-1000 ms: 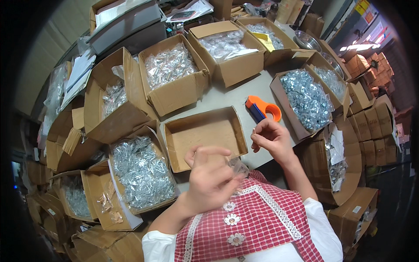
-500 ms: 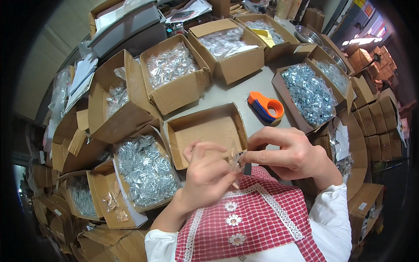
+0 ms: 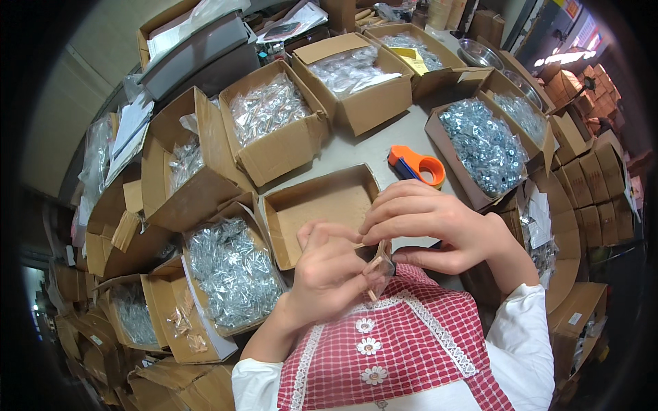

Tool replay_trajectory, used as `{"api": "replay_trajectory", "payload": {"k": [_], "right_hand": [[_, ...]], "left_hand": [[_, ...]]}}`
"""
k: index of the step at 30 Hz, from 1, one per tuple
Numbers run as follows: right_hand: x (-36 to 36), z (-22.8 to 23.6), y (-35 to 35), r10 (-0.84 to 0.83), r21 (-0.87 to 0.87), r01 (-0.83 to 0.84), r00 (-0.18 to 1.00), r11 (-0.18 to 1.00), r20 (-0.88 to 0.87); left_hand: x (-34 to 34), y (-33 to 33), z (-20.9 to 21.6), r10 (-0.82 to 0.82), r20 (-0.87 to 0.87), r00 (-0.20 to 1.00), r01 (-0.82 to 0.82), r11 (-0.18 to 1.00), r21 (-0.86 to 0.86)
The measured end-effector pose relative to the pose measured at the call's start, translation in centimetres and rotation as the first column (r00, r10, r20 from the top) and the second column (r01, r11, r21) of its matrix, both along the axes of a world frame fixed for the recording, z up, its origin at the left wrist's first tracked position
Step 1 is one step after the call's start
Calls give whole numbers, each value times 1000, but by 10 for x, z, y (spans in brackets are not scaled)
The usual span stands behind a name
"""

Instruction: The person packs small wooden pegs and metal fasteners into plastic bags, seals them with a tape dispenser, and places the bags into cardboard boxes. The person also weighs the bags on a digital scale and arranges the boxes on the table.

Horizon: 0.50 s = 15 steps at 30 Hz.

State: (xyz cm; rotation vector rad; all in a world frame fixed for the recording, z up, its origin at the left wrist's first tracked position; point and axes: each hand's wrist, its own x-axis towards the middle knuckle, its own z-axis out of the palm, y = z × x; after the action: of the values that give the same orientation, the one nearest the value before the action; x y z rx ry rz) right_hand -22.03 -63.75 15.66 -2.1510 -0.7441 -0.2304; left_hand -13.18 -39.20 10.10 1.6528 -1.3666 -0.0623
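Note:
My left hand (image 3: 325,270) is closed around a small clear plastic bag (image 3: 380,268) with thin light-brown wooden pieces showing inside. The bag hangs in front of my apron, just past the near edge of an open cardboard box (image 3: 319,204). Over the bag's upper end reaches my right hand (image 3: 435,222), its fingers stretched out and its thumb apart below them. A small dark edge shows beside the right thumb; what it belongs to is hidden. Beyond the right hand, an orange and blue tape dispenser (image 3: 428,170) lies on the table.
Cardboard boxes ring the table. On the left is a box of bagged screws (image 3: 236,274) beside one with small wooden pieces (image 3: 179,315). Bagged metal fittings (image 3: 483,144) fill a box on the right. Farther back stands a box of small packets (image 3: 271,109). A grey bin (image 3: 199,58) is at the far left.
My right fingers have gone from a pinch at the bag to stretched out above it, toward the left hand. The bag shows more plainly now, still in my left hand.

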Motion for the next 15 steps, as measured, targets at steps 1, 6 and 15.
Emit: {"api": "replay_trajectory", "payload": {"k": [1,6,15], "right_hand": [[0,-3,-1,-17,-7,16,1000,1000,-26],[-2,-13,-1,-132,89,147,979,985,-155],[-4,-18,12,-261,85,267,962,960,-77]], "left_hand": [[2,0,-1,-14,-14,1000,14,1000,-6],[11,4,-1,1,-145,990,-5,1000,-28],[-2,-2,5,125,-411,903,-183,978,-105]]}}
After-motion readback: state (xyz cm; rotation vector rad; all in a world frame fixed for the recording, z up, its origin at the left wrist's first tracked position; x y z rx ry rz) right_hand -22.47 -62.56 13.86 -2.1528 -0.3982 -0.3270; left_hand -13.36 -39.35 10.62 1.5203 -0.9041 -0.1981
